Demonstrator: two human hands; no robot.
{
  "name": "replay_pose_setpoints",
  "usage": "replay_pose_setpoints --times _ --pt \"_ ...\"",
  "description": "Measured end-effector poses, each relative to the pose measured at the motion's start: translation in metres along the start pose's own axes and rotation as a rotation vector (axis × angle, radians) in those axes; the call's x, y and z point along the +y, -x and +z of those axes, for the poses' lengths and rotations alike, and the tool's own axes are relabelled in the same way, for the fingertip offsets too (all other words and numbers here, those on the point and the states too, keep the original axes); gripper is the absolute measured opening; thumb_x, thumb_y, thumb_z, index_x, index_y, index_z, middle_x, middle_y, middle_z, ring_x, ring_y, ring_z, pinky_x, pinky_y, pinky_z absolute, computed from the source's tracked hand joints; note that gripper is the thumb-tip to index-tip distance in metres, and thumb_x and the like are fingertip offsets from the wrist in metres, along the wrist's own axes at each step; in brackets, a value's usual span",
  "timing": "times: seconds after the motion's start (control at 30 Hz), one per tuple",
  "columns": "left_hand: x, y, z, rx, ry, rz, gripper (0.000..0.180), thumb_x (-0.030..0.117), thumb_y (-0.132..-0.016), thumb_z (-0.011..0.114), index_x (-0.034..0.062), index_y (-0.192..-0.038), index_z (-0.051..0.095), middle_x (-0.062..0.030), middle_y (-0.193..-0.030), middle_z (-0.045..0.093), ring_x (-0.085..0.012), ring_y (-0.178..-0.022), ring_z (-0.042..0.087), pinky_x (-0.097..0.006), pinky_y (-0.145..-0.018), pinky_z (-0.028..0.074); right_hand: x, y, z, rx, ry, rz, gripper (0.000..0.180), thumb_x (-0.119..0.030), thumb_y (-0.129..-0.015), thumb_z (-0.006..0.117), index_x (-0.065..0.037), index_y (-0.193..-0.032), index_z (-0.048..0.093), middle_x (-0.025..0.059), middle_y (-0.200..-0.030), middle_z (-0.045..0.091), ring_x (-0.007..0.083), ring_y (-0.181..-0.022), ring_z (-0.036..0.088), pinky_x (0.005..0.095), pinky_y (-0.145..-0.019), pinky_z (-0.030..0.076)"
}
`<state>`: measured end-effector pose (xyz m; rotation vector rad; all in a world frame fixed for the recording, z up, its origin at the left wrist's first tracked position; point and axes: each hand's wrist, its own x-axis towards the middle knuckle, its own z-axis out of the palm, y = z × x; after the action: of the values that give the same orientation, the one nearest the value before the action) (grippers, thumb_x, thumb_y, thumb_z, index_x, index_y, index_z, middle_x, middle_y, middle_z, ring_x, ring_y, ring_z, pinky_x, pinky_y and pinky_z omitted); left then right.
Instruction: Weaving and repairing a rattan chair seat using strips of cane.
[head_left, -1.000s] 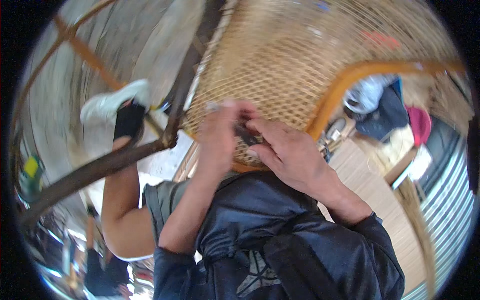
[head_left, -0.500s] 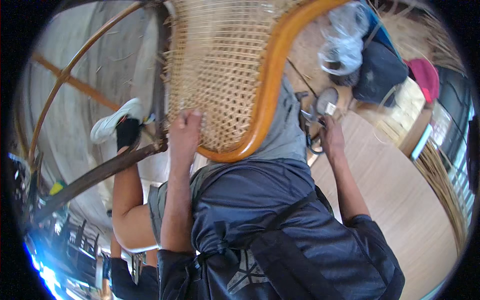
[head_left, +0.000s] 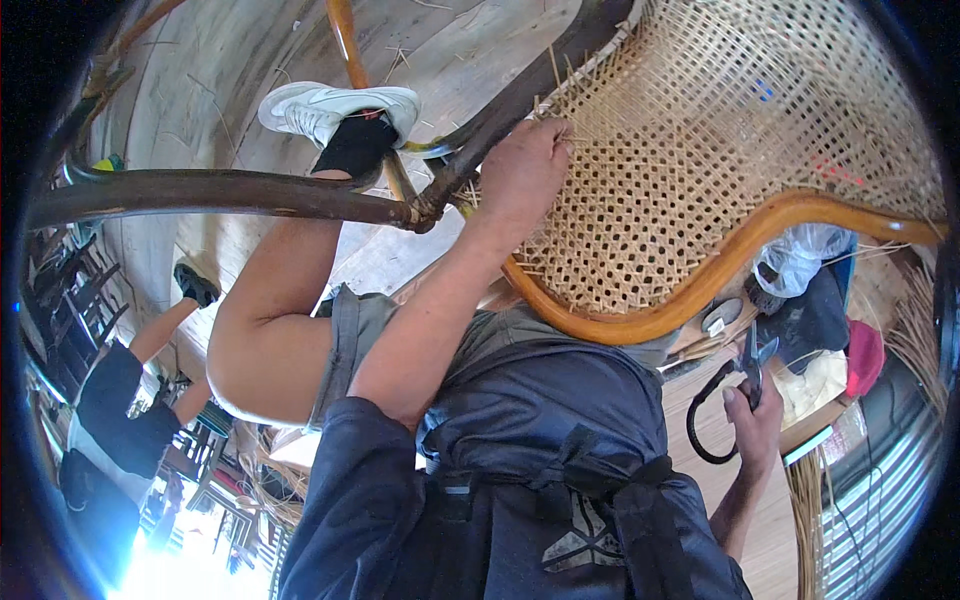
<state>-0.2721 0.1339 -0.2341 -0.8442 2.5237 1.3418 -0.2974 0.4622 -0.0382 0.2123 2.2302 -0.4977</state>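
A woven cane panel (head_left: pixel 640 200) in a curved, orange-brown wooden frame (head_left: pixel 640 328) rests across my lap. Loose cane ends stick out along its left edge, beside a dark pole (head_left: pixel 570 60). My left hand (head_left: pixel 522 172) is closed in a pinch at that edge, apparently on a cane strand; the fingertips partly hide it. Off to the right of the panel, my right hand (head_left: pixel 755 420) grips pruning shears (head_left: pixel 752 368). Their blades point upward and stand apart, and one black curved handle (head_left: pixel 697 425) swings out to the left of my hand.
Dark poles (head_left: pixel 250 195) meet at a joint left of the panel, near my white shoe (head_left: pixel 335 108). A clear plastic bag (head_left: pixel 795 258), a dark cap (head_left: pixel 808 318) and a red cloth item (head_left: pixel 864 357) lie at the right. Another person (head_left: pixel 120 410) is at lower left.
My view has turned, so the panel now lies further right. My left hand has gone up along the panel's left edge. The shears have come away from the clutter into plain sight, with blades apart.
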Motion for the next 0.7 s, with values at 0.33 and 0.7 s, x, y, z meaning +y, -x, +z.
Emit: replay_pose_setpoints --times 0.33,0.7 --pt "-0.011 -0.009 0.004 -0.108 0.366 -0.186 0.021 0.016 -0.079 0.064 0.0008 -0.093 0.061 -0.0126 -0.087 0.059 -0.0225 -0.077 0.06 -0.032 -0.073 0.048 -0.103 -0.046 0.038 -0.614 -0.481 0.075 0.028 -0.025 -0.085 0.058 0.002 -0.094 0.057 0.0069 -0.085 0.059 0.0166 -0.076 0.059 0.0302 -0.068 0.047" --pt "-0.012 -0.013 0.003 -0.106 0.421 -0.203 0.017 0.015 -0.081 0.064 0.0014 -0.091 0.063 -0.0118 -0.085 0.059 -0.0228 -0.076 0.06 -0.032 -0.07 0.047 -0.198 -0.154 0.073 -0.726 0.017 0.424 0.043 -0.042 -0.094 0.046 -0.001 -0.083 0.055 0.0024 -0.06 0.053 0.0122 -0.046 0.052 0.0247 -0.043 0.042"
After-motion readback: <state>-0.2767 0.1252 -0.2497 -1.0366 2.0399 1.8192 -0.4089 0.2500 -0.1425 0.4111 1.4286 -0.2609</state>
